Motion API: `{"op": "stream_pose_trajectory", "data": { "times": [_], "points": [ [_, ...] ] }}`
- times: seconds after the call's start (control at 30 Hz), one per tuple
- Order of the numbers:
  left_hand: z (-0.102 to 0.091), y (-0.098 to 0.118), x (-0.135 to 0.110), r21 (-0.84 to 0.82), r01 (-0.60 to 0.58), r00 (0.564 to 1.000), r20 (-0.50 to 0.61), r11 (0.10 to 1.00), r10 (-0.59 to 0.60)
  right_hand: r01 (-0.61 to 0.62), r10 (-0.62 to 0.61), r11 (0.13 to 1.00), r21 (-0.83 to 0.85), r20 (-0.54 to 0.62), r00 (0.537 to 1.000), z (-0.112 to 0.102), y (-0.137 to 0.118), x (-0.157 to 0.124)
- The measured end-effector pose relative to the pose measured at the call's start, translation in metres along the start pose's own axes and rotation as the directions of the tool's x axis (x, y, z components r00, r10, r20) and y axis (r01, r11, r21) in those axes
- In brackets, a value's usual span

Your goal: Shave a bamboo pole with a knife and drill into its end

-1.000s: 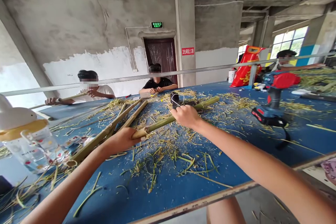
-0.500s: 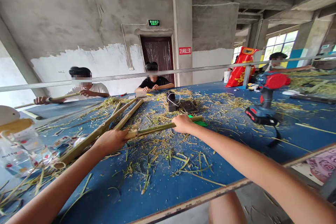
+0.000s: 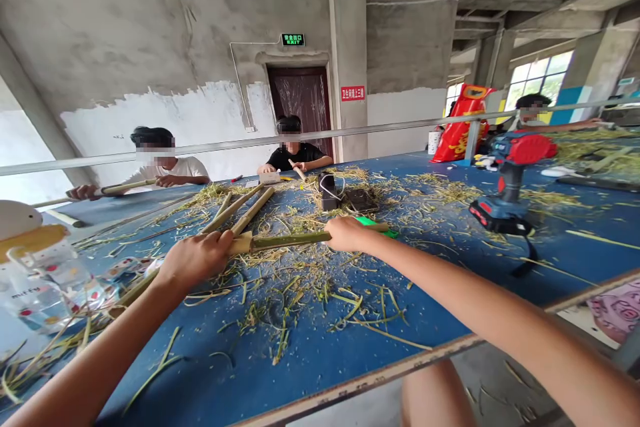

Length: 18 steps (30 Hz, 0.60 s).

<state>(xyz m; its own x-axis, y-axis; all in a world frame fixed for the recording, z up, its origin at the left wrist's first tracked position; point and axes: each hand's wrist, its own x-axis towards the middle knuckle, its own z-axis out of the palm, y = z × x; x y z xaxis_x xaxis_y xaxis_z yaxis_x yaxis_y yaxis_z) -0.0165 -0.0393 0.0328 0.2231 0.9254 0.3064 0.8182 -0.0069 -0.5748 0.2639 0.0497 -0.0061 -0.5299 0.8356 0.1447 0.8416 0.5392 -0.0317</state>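
Left of the bamboo pole (image 3: 290, 239), held over the bench (image 3: 195, 387), a bottle (image 3: 37, 293) carries small lettering, perhaps "miffy". The left hand (image 3: 200, 257) has its fingers clamped on the pole's pale end; its middle is green, so it looks only partly bared. Beyond the pole glows an "EXIT" sign (image 3: 293, 40). The right hand's (image 3: 346, 234) fingers clasp its farther part, below a red Chinese notice (image 3: 353, 93).

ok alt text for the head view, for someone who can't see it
A person's left hand and right hand grip a bamboo pole above a blue table strewn with plant shavings. A cordless power tool stands on the right, a drink bottle on the left; across the table, a person in white holds another pole.
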Motion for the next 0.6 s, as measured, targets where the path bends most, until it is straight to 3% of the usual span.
{"op": "stream_pose_trajectory", "data": {
  "times": [0.07, 0.13, 0.3, 0.5, 0.6],
  "points": [
    [0.001, -0.006, -0.002, 0.033, 0.010, 1.000, -0.004, 0.999, -0.010, 0.091, -0.106, 0.989, 0.113, 0.134, 0.985, 0.002, -0.005, -0.001],
    [0.004, -0.012, -0.002, 0.058, 0.019, 1.000, -0.010, 0.998, -0.019, 0.128, -0.165, 0.972, 0.196, 0.184, 0.969, 0.005, -0.011, -0.002],
    [0.009, -0.015, 0.001, 0.002, -0.030, 0.998, 0.054, 1.000, 0.030, 0.005, -0.005, 1.000, 0.002, -0.062, 0.998, 0.014, -0.020, -0.004],
    [0.015, -0.009, 0.008, -0.265, -0.101, 0.981, 0.133, 0.959, 0.140, -0.014, -0.035, 0.984, -0.176, -0.272, 0.962, 0.004, -0.010, -0.003],
    [0.015, -0.004, 0.008, -0.233, -0.068, 0.988, 0.123, 0.970, 0.098, -0.026, -0.015, 0.985, -0.170, -0.234, 0.972, 0.006, -0.005, -0.001]
  ]
}}
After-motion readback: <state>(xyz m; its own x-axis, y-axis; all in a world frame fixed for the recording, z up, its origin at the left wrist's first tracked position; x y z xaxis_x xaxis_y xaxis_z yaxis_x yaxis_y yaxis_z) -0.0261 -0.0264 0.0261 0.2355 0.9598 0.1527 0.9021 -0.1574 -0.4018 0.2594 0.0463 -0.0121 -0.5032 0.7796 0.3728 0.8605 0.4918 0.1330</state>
